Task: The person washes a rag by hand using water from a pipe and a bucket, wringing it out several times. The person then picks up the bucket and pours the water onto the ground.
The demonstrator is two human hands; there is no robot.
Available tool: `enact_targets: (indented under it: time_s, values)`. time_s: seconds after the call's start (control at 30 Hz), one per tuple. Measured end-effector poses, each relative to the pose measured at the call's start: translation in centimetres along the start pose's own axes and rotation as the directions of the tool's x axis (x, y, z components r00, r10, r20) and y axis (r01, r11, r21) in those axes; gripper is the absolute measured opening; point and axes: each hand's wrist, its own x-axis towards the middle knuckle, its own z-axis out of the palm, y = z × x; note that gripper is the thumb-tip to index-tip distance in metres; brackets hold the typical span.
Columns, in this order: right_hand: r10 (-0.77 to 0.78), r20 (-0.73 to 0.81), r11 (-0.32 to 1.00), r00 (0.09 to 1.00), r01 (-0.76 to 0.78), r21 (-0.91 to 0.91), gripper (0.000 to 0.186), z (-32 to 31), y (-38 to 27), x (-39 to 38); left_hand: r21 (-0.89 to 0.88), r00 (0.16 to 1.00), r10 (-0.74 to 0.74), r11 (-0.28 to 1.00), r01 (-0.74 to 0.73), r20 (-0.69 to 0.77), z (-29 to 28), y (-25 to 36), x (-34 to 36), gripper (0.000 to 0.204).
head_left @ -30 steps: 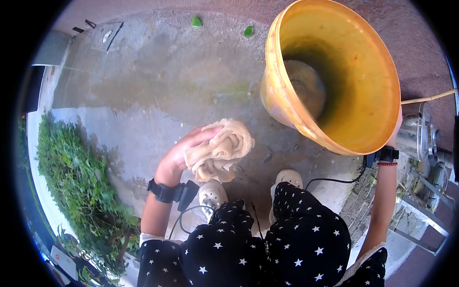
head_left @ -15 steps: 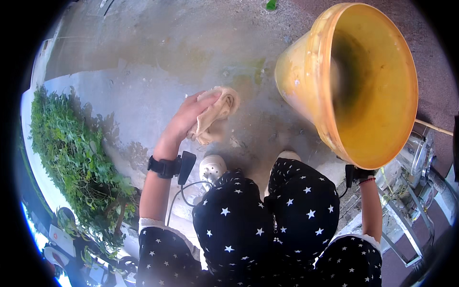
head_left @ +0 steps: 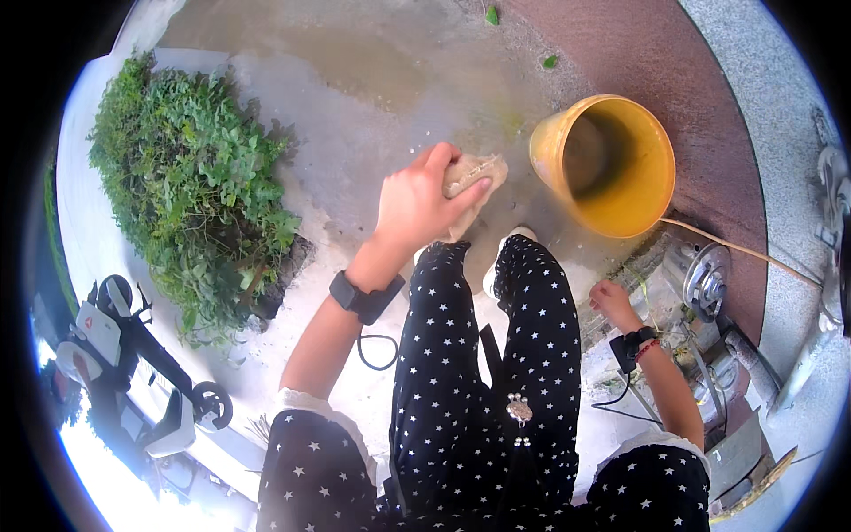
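Observation:
In front of me my left hand (head_left: 417,199) grips a crumpled beige cloth (head_left: 479,177), fingers and thumb wrapped round it above the wet ground. A yellow bucket (head_left: 628,199) is to the right, farther off, its wide mouth facing me; the inside looks dark toward the bottom. Below the bucket, apart from its rim, my right hand (head_left: 613,303) hangs with nothing in it and its fingers loosely bent. Both wrists wear dark straps with a small black box and a cable.
A leafy green shrub (head_left: 195,195) grows at the left. Beyond it stands a parked scooter (head_left: 133,355). Wet concrete (head_left: 355,89) lies ahead, bordered by reddish paving (head_left: 709,133). Metal parts with a round disc (head_left: 707,282) and a thin stick (head_left: 745,250) are at the right.
The bucket, close up with my right hand behind its rim before, is now farther off and lower. My right hand has come away from it. My left hand appears nearer, still gripping the cloth.

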Motion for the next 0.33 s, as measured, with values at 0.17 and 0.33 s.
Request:
enact_targets:
  time_s: [0.17,0.33]
  values:
    - [-0.301,-0.07,0.939,0.951,0.308,0.15,0.011,0.9,-10.3,-12.6,-0.17,0.953,0.024,0.985,0.029,0.302,-10.2,13.2,-11.8,0.042]
    - [-0.287,0.118,0.762,0.95,0.152,0.63,0.015,5.6,-21.4,-25.0,-0.253,0.952,0.002,0.964,0.079,0.306,-13.1,19.7,-21.1,0.046]
